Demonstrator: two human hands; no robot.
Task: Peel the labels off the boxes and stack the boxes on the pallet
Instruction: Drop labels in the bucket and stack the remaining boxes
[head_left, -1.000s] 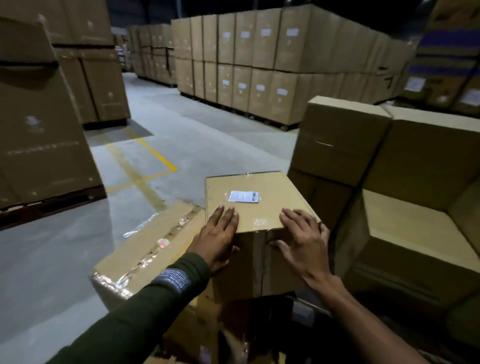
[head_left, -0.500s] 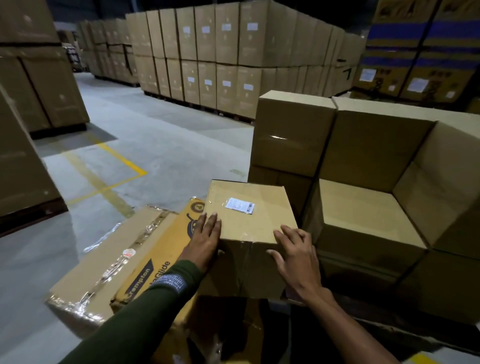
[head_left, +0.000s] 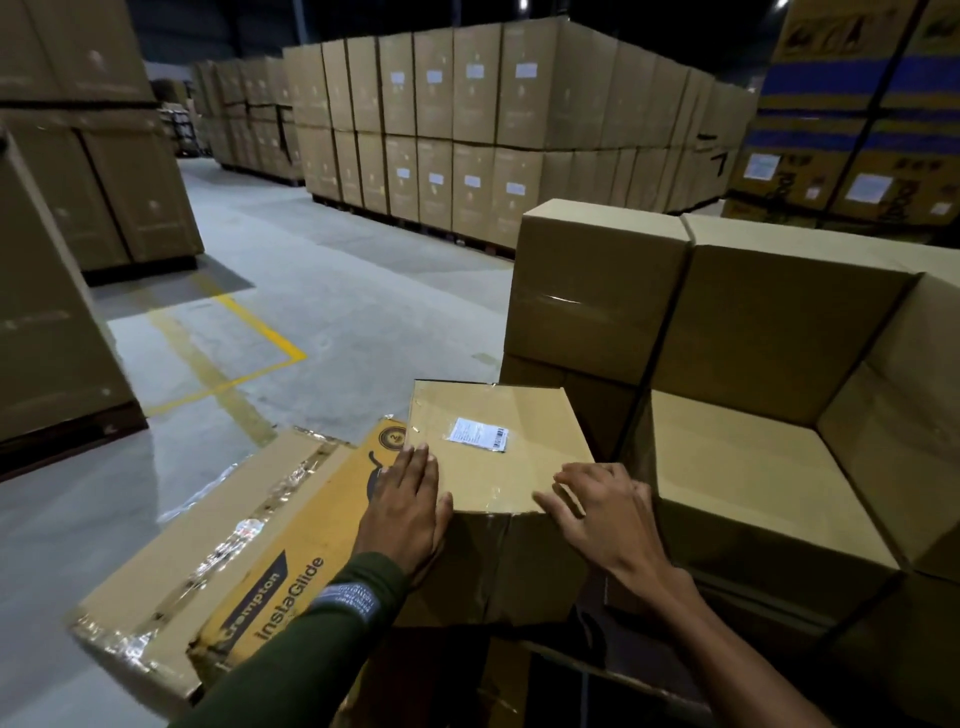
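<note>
Far across the grey floor (head_left: 322, 291), tall pallet stacks (head_left: 467, 130) of plain brown cartons, each with a small white label too distant to read. Far right, yellow and blue cartons (head_left: 852, 119) with white sheets stuck on, print illegible. Near right, a stepped stack of plain boxes (head_left: 753, 322), all closed, contents hidden. Near left, a long yellow carton (head_left: 291, 545) lying flat beside a taped brown one, printed "Crompton InstaGlide". Centre near, between the long carton and the stack, a small box (head_left: 498, 457), closed, touching the stack's left face. On its top, a white label (head_left: 479, 434) with barcode, text too small to read, not yet peeled. Left hand (head_left: 408, 512), fingers straight and together, pressed flat on the box's left near corner. Right hand (head_left: 605, 512), fingers spread and slightly bent, resting on the right near edge.
</note>
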